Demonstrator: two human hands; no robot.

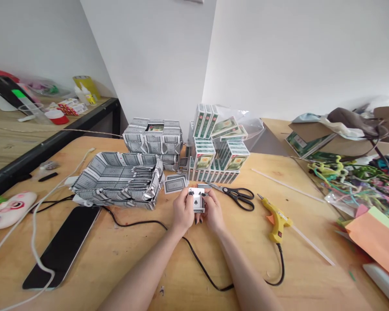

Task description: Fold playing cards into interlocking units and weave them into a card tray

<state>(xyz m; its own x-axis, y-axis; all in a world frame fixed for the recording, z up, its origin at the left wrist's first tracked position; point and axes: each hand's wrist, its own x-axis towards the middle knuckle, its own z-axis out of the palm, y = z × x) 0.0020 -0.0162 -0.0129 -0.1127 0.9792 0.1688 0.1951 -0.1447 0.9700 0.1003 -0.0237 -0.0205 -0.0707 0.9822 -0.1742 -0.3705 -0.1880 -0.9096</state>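
Observation:
Both my left hand (183, 210) and my right hand (214, 211) pinch a playing card (198, 202), a five of spades turned face up, one hand at each side. Some patterned card back shows at its lower edge, so other cards may be folded or held with it. Just beyond my hands lie loose cards (175, 183) with patterned backs. To the left stands an open tray made of folded cards (110, 172), with a bunch of folded cards (143, 176) inside at its right end. Black-handled scissors (238, 196) rest close to my right hand.
Behind are stacked card boxes (207, 160) and another folded-card structure (154, 138). A yellow glue gun (278, 224) lies right, its black cord running under my forearms. A phone (63, 246) and white cable (35, 246) are left. Pipe cleaners (359, 177) and coloured paper (376, 237) crowd the right.

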